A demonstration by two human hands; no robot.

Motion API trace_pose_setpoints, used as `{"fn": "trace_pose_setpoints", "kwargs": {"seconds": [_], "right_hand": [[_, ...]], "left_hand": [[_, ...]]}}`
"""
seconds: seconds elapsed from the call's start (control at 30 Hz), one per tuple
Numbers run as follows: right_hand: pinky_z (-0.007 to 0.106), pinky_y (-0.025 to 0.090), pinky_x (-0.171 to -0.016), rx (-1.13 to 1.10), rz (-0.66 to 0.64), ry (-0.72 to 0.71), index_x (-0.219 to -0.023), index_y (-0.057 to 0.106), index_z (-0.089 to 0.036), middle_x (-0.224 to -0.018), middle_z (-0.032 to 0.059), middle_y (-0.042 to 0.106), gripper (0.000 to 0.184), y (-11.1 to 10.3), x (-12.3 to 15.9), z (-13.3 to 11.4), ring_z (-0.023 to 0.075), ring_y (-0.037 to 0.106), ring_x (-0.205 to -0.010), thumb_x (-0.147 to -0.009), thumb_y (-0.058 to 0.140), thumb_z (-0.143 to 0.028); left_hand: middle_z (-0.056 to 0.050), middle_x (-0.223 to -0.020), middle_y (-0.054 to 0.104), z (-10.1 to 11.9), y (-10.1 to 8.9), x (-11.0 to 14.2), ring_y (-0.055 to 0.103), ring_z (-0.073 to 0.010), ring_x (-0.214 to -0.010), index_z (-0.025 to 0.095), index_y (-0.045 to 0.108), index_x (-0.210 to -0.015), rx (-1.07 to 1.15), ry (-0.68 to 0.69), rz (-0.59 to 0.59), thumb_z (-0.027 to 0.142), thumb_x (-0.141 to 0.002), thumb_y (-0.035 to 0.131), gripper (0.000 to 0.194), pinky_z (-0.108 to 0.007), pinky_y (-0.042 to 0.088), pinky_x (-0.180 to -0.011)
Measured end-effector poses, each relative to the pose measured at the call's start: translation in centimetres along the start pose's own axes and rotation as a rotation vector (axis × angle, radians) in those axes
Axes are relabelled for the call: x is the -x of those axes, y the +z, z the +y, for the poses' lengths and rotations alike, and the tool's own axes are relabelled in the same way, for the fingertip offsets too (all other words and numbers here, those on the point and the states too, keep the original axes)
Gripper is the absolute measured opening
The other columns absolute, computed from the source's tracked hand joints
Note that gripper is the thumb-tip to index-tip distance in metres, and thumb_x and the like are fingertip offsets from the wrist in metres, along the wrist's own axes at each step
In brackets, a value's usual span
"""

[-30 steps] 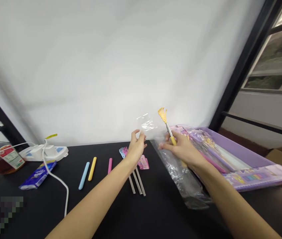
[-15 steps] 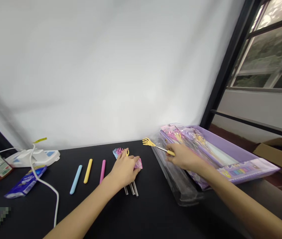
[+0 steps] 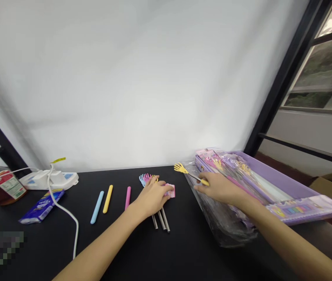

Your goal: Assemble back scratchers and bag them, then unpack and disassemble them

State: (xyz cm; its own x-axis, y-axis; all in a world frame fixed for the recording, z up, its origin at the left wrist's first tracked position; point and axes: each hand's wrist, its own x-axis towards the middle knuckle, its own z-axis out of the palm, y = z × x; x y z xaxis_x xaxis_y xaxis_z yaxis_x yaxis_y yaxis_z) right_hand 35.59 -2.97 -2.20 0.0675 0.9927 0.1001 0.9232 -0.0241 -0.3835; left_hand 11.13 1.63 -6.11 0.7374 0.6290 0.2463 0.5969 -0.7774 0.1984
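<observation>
Purple tray: right of both hands. Right hand: pinching yellow-handled scratcher, its long axis slanting up-left, head toward left-hand side. Left hand: spread low over metal rods, fingers at pink card; grip indeterminable. Rod middles, scratcher's handle end hidden.

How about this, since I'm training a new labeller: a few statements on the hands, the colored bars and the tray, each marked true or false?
1. The right hand holds a yellow claw-headed stick. True.
2. The purple tray is empty. False: clear-wrapped items lie in it.
3. The left hand is inside the tray. False: it is over the metal rods.
4. The light-blue bar lies left of the yellow bar. True.
</observation>
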Motion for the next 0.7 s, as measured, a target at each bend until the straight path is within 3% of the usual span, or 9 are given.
{"fn": "trace_pose_setpoints", "kwargs": {"seconds": [0.1,0.2,0.3,0.37,0.43,0.5,0.6,0.7], "right_hand": [[0.036,0.046,-0.074,-0.454,0.046,-0.019,-0.097,0.063,-0.019,-0.085,0.0074,0.069,0.024,0.3,-0.4,-2.1,0.0248,0.066,-0.081,-0.086,0.059,-0.040],[0.035,0.050,-0.075,-1.110,-0.036,-0.051,-0.096,0.056,-0.021,-0.075,0.0021,0.066,0.019,0.9,-0.9,-5.4,0.0193,0.067,-0.074,-0.087,0.060,-0.037],[0.034,0.049,-0.090,-1.611,-0.080,-0.083,-0.096,0.052,-0.022,-0.090,0.0035,0.071,0.031,1.9,-1.3,-8.9,0.0190,0.068,-0.094,-0.073,0.072,-0.019],[0.031,0.049,-0.089,-1.816,-0.064,-0.061,-0.097,0.053,-0.023,-0.093,0.0021,0.071,0.040,2.7,-1.5,-10.7,0.0174,0.066,-0.096,-0.066,0.075,-0.011],[0.029,0.051,-0.077,-1.959,-0.048,-0.035,-0.092,0.054,-0.023,-0.079,-0.0015,0.065,0.032,3.7,-1.7,-11.9,0.0137,0.064,-0.078,-0.069,0.076,-0.017],[0.028,0.047,-0.062,-2.009,-0.016,-0.040,-0.075,0.049,-0.022,-0.059,-0.0053,0.048,0.025,4.8,-1.7,-12.6,0.0107,0.050,-0.054,-0.079,0.070,-0.035],[0.029,0.032,-0.044,-1.884,0.060,-0.051,-0.055,0.023,-0.023,-0.044,-0.0079,0.018,0.057,5.4,-1.6,-12.6,0.0095,0.021,-0.040,-0.087,0.056,-0.055],[0.030,0.021,-0.041,-1.776,0.134,-0.082,-0.053,0.014,-0.022,-0.043,-0.0071,0.013,0.064,3.3,-1.9,-10.4,0.0093,0.013,-0.040,-0.089,0.053,-0.059]], "left_hand": [[-0.009,-0.120,0.066,0.4,-0.7,0.0,0.049,-0.0269,-0.129,0.022,0.063,-0.124,0.095,0.009,0.104,0.024,-0.093,0.053,0.033,-0.049,0.029,-0.116],[-0.008,-0.119,0.067,1.0,-2.5,0.5,0.055,-0.0247,-0.122,0.021,0.066,-0.117,0.295,-0.082,0.261,0.034,-0.099,0.042,0.032,-0.041,0.040,-0.107],[-0.005,-0.099,0.071,1.0,-4.4,1.7,0.065,-0.0202,-0.092,0.020,0.065,-0.116,0.532,-0.175,0.232,0.042,-0.101,0.034,0.041,-0.031,0.050,-0.082],[-0.002,-0.084,0.067,0.7,-5.2,2.6,0.063,-0.0173,-0.076,0.020,0.062,-0.116,0.573,-0.208,0.179,0.043,-0.101,0.033,0.040,-0.027,0.048,-0.070],[0.000,-0.076,0.063,0.3,-5.5,3.5,0.058,-0.0161,-0.069,0.022,0.061,-0.111,0.502,-0.229,0.151,0.042,-0.101,0.033,0.036,-0.026,0.045,-0.067],[0.001,-0.074,0.060,0.4,-5.3,4.0,0.055,-0.0159,-0.065,0.023,0.059,-0.106,0.410,-0.257,0.110,0.042,-0.101,0.031,0.034,-0.027,0.043,-0.067],[0.002,-0.068,0.053,1.1,-5.0,4.6,0.051,-0.0155,-0.060,0.024,0.057,-0.099,0.407,-0.296,0.043,0.047,-0.101,0.029,0.036,-0.028,0.042,-0.065],[0.004,-0.061,0.042,0.9,-5.7,5.8,0.040,-0.0124,-0.052,0.022,0.053,-0.088,0.653,-0.295,-0.093,0.057,-0.099,0.030,0.043,-0.026,0.038,-0.056]]}}
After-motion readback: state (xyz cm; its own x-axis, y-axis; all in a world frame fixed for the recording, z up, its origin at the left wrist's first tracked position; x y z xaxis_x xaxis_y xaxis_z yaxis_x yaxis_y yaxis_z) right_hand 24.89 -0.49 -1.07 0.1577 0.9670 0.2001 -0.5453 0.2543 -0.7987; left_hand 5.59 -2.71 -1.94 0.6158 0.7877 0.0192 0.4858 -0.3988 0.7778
